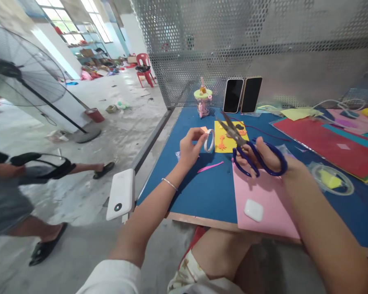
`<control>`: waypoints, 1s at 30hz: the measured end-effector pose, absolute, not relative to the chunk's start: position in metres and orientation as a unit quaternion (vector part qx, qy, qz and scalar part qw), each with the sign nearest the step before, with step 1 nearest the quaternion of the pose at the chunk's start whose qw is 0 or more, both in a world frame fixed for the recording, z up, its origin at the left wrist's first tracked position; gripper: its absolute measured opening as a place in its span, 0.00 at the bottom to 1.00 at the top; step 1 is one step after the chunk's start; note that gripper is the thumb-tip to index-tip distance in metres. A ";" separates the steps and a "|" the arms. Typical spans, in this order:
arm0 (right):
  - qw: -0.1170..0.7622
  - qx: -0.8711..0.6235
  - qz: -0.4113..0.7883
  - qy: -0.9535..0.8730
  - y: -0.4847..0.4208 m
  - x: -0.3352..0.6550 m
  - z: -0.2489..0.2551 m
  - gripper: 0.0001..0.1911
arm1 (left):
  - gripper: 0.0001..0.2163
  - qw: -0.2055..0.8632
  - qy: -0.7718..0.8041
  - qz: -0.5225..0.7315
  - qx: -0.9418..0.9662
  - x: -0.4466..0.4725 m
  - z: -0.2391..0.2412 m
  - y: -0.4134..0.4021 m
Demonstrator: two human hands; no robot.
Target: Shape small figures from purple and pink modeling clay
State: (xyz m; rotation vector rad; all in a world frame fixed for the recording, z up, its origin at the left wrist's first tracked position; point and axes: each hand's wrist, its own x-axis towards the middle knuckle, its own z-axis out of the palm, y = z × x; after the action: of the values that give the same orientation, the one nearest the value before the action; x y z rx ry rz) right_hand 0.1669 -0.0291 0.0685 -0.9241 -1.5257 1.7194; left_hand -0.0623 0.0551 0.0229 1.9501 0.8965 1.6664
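Observation:
Between thumb and fingers, my left hand pinches a narrow roll of white tape over the blue tabletop. My right hand grips scissors with dark blue handles, their blades a little apart and pointing up and to the left. Behind the blades lies a yellow card bearing orange and dark shapes. A pink plastic tool rests below the tape. Under my right hand is a pink sheet with a white rounded case on it.
Two phones lean against the perforated metal panel, beside a small pink and green toy cup. Red sheets and a clear tape ring lie right. A white power bank is at the left. Another person walks past a standing fan.

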 end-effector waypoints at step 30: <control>0.171 -0.424 0.713 -0.532 -0.029 0.197 0.067 0.35 | 0.03 -0.064 0.237 0.541 0.804 -0.064 0.021 0.056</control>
State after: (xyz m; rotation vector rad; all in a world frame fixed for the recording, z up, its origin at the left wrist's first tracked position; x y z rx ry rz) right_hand 0.1966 -0.0288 0.0672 -1.2036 -1.5121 2.0235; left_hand -0.0641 0.0560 0.0211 2.6338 0.7776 1.7738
